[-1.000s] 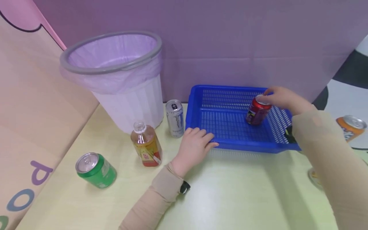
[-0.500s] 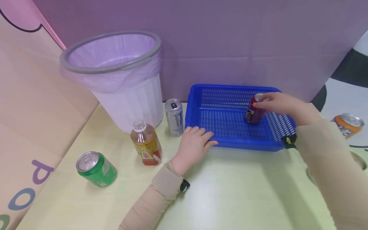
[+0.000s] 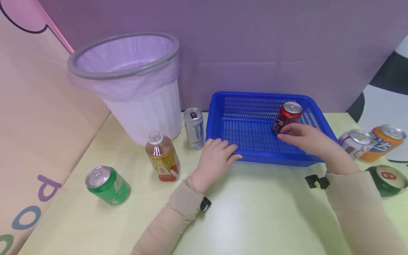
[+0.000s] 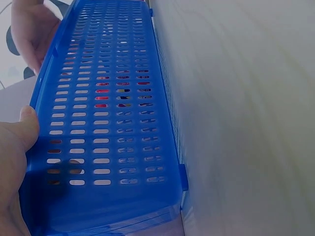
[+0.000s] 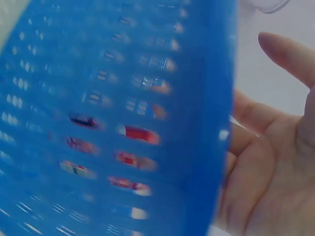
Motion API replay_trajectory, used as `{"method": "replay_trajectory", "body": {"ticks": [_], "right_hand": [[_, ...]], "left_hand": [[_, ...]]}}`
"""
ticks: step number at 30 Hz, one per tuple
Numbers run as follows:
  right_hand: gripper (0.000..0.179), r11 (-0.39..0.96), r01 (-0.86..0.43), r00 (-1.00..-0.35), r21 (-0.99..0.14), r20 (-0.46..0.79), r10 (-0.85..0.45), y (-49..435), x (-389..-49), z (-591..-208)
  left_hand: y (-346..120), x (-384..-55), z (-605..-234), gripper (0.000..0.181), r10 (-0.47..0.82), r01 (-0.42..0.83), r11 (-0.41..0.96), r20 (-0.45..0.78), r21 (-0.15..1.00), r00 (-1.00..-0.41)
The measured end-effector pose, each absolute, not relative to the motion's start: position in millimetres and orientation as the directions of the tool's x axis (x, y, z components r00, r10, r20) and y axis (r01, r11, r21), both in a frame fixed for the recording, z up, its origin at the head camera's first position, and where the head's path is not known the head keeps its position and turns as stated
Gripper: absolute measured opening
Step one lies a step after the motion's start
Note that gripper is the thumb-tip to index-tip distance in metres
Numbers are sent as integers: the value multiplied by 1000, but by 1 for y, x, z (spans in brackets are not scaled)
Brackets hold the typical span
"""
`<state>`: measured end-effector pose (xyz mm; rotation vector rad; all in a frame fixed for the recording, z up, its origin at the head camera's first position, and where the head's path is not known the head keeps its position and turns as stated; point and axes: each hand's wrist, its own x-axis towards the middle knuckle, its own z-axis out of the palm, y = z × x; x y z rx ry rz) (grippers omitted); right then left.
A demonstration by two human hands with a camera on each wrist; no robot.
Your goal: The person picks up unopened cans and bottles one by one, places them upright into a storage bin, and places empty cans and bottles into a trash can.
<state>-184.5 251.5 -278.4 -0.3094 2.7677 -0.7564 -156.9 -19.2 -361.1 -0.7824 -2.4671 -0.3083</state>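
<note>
One red can [image 3: 285, 118] in the blue basket [image 3: 271, 158], Monster can [image 3: 194, 130] still out at its 9 o'clock; left hand [image 3: 214, 163] grips basket, right hand [image 3: 313, 144] loose-fingered, empty.

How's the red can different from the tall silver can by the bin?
The red can is red and dark; the silver can is pale with blue markings. The red can looks short and wide; the silver can looks taller and slimmer. The red can stands inside the blue basket; the silver can stands outside. Both stand upright, with silvery tops.
</note>
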Motion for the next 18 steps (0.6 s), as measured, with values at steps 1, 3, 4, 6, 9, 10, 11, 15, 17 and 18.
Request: {"method": "replay_trajectory", "body": {"ticks": [1, 3, 4, 6, 9, 10, 11, 15, 17, 18], "right_hand": [[49, 838, -133, -949, -529, -175, -261, 252, -181, -282], [49, 830, -127, -958, -544, -149, -244, 252, -174, -289], [49, 825, -122, -963, -552, -135, -233, 252, -171, -292], [49, 815, -119, -971, -568, -103, -214, 252, -165, -298], [47, 797, -128, -982, -590, -38, -185, 251, -158, -305], [46, 793, -131, -984, -595, -18, -176, 251, -157, -306], [46, 792, -135, -986, -596, 2, -166, 251, -155, -308], [44, 794, -139, -990, -591, 54, -133, 250, -152, -312], [43, 798, -143, -990, -586, 70, -126, 250, -152, -313], [43, 799, -146, -989, -583, 77, -125, 250, -152, -314]], "left_hand": [[-19, -157, -361, 31, 469, 589, 806, 547, 55, -693], [-19, -158, -361, 31, 470, 587, 808, 542, 52, -697], [-18, -158, -362, 31, 471, 585, 810, 539, 51, -699], [-18, -159, -362, 32, 471, 582, 812, 535, 48, -701], [-18, -160, -363, 32, 471, 580, 814, 534, 45, -702], [-18, -160, -363, 32, 472, 580, 813, 535, 44, -701], [-18, -160, -363, 32, 472, 581, 812, 536, 44, -700], [-18, -159, -363, 32, 472, 586, 809, 541, 49, -696], [-19, -159, -363, 32, 470, 586, 809, 542, 51, -696], [-19, -159, -363, 32, 470, 586, 809, 543, 51, -696]]}}
